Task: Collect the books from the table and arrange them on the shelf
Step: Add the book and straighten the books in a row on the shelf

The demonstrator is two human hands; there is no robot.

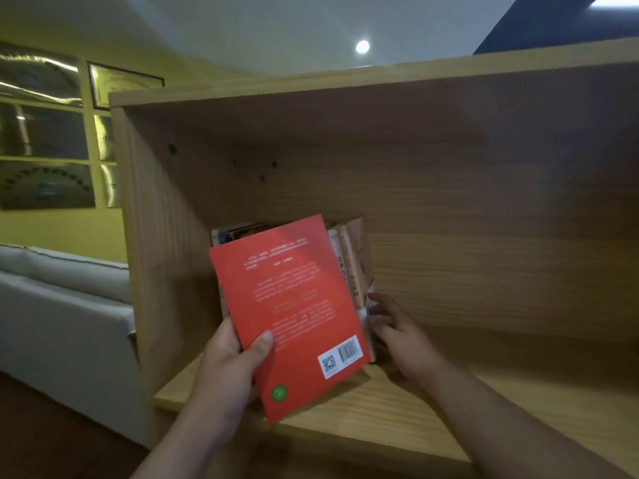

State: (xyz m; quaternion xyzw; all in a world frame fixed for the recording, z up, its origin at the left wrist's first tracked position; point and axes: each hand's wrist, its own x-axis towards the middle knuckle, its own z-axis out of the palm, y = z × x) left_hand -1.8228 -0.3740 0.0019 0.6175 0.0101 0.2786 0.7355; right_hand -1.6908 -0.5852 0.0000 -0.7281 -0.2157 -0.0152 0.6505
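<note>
Left hand (228,361) up close, thumb clamped over the red paperback (294,316), tilted, likely to slide in beside the standing books (349,261) on the wooden shelf (449,409). Right hand (397,331) braces that row, probably to stop it toppling; fingers bent against it, grip unclear.

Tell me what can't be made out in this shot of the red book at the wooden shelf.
Head view, red paperback book: front cover faces away; back print too blurred to read.
Head view, standing books: mostly hidden behind the red book, so no count.
Head view, right hand: motion blur hides whether it grips or only steadies the beige book.
Head view, table: outside the frame.
</note>
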